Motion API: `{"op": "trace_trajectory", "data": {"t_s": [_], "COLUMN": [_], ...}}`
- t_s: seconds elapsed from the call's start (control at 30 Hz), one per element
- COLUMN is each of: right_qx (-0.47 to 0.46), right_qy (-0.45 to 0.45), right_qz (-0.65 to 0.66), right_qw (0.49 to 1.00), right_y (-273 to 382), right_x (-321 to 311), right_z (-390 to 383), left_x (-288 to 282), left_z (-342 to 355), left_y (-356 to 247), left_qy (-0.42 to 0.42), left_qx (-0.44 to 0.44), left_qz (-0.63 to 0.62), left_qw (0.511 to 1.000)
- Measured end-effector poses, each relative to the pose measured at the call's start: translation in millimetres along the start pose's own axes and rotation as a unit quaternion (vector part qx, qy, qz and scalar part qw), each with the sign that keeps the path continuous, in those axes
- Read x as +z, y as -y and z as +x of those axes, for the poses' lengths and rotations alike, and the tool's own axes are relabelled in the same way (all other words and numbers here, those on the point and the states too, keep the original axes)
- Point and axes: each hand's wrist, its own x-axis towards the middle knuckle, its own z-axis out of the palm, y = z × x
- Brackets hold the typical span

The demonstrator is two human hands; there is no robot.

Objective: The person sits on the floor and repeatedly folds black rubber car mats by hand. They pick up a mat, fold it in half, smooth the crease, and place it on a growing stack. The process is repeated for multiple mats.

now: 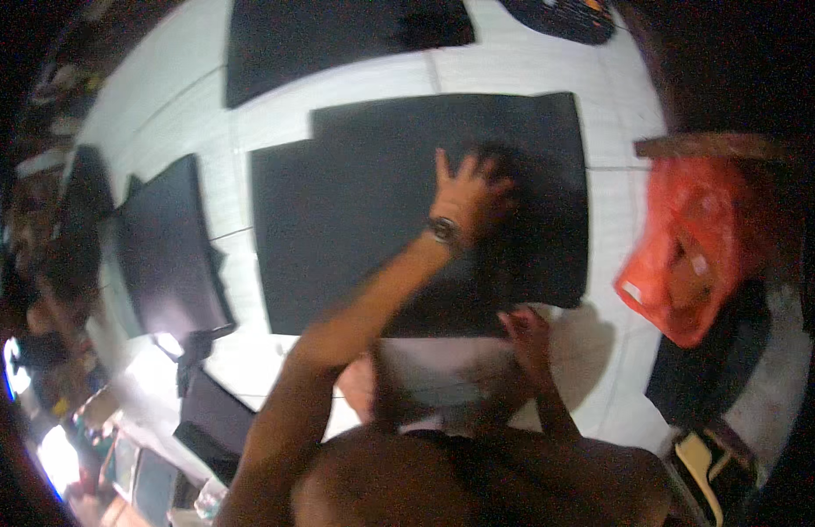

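A large black sheet (363,211) with a step cut into its far left corner lies on the pale tiled floor in front of me. My left hand (469,195), a watch on its wrist, rests on the sheet right of its middle. Its fingers are spread, and the fingertips blur into a dark shadow. At the near edge, toward the right, my right hand (528,338) has its fingers closed at the sheet's border. Along there the edge bends up slightly. Part of that hand is dim and hard to make out.
Another black sheet (328,39) lies beyond, with a dark patterned item (565,18) to its right. Dark curved pieces (166,246) sit at left. On the right are a red plastic bag (680,255), black material (702,369) and a yellow-handled object (697,465).
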Motion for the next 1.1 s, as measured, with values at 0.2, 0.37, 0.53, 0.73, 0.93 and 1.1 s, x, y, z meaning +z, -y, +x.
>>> {"op": "trace_trajectory", "data": {"t_s": [0.2,0.37,0.53,0.73,0.93,1.1], "right_qx": [0.034,-0.060,0.068,0.152,0.064,-0.020], "right_qy": [0.011,0.064,0.069,-0.001,-0.047,-0.089], "right_qz": [-0.021,-0.082,0.016,0.019,-0.055,-0.091], "right_qw": [0.999,0.993,0.995,0.988,0.995,0.992], "right_y": [5,15,42,85,77,63], "right_x": [1,-11,-14,-17,-16,-14], "right_z": [-2,-15,-2,51,154,176], "left_x": [7,9,2,0,4,6], "left_z": [13,11,12,10,12,11], "left_y": [-3,0,-2,-2,0,-1], "left_qy": [-0.035,-0.105,-0.084,-0.086,-0.097,-0.102], "left_qx": [-0.021,-0.017,-0.038,-0.033,-0.031,-0.031], "left_qz": [0.042,0.035,0.055,0.055,0.056,0.054], "left_qw": [0.998,0.994,0.994,0.994,0.993,0.993]}}
